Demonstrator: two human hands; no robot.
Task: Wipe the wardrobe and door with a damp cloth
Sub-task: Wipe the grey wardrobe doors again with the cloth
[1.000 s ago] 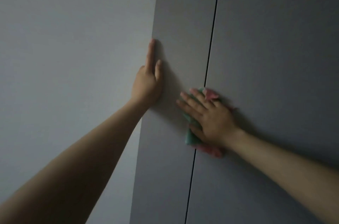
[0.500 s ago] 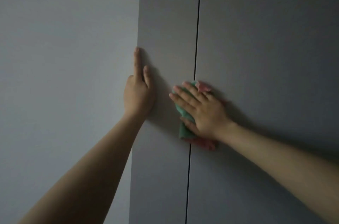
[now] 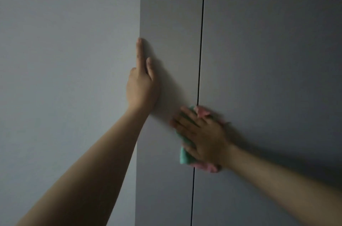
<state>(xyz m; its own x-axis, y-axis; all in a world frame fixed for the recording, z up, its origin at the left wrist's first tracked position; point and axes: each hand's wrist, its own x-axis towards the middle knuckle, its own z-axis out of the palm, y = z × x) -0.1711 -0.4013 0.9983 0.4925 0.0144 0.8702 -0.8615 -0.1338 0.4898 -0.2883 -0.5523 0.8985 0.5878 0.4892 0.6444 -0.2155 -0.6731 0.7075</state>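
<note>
Head view: two bare hands on one grey wardrobe (image 3: pixel 259 59) with two door panels split by one dark vertical gap (image 3: pixel 200 59). The left hand (image 3: pixel 142 85), at 12 o'clock of centre, rests flat on the left panel's edge, fingers straight and together. The right hand (image 3: pixel 202 137), at 4 o'clock, presses one green-and-pink cloth (image 3: pixel 186 158) across the gap, fingers straight and slightly apart, blurred. One pale wall (image 3: pixel 64 77) at 9 o'clock

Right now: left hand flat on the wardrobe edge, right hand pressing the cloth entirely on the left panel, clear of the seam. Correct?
Not quite. The head view shows the right hand pressing the cloth across the seam, on both panels, not clear of it. The left hand is flat at the wardrobe edge, as stated.
</note>
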